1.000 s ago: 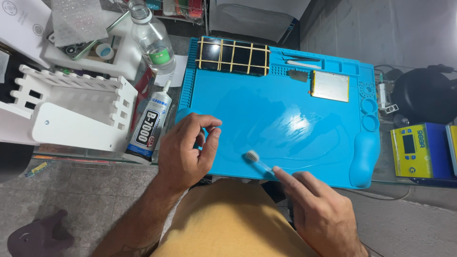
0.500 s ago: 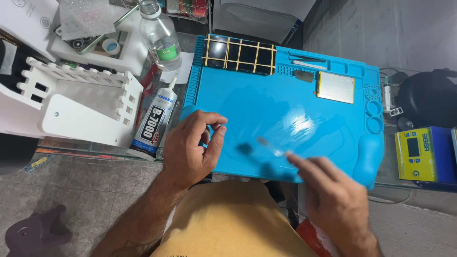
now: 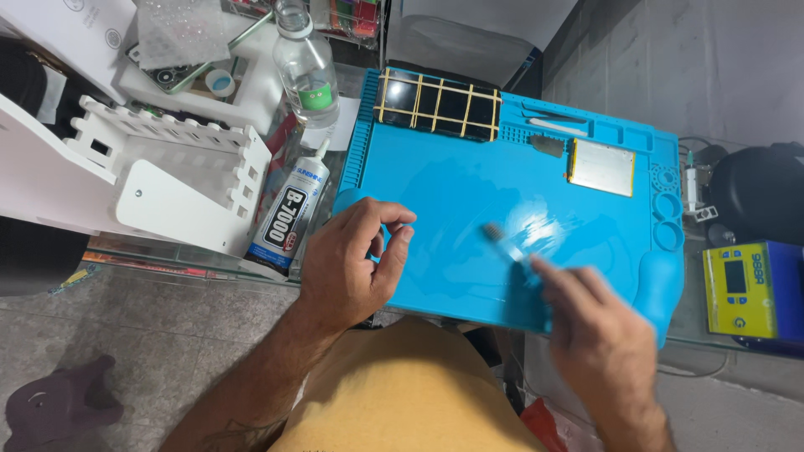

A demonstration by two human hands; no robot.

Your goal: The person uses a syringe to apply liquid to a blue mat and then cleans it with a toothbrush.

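Observation:
A blue silicone work mat (image 3: 452, 184) lies on the glass table. My left hand (image 3: 352, 268) rests on the mat's near left corner, fingers curled loosely with nothing in them. My right hand (image 3: 599, 335) is blurred at the mat's near edge and grips a small brush (image 3: 505, 243), whose dark bristle tip touches the middle of the mat. At the mat's far edge lie a dark phone wrapped in yellow bands (image 3: 437, 105), a flat silver battery (image 3: 601, 167) and a small metal scraper (image 3: 548, 146).
A tube of glue (image 3: 289, 209) lies left of the mat beside a white slotted rack (image 3: 167, 180). A clear plastic bottle (image 3: 306, 71) stands behind it. A yellow box-shaped device (image 3: 741, 289) and a black round object (image 3: 758, 197) sit at the right.
My right hand has moved the brush from the mat's near edge up toward its middle. My left hand has stayed at the near left corner.

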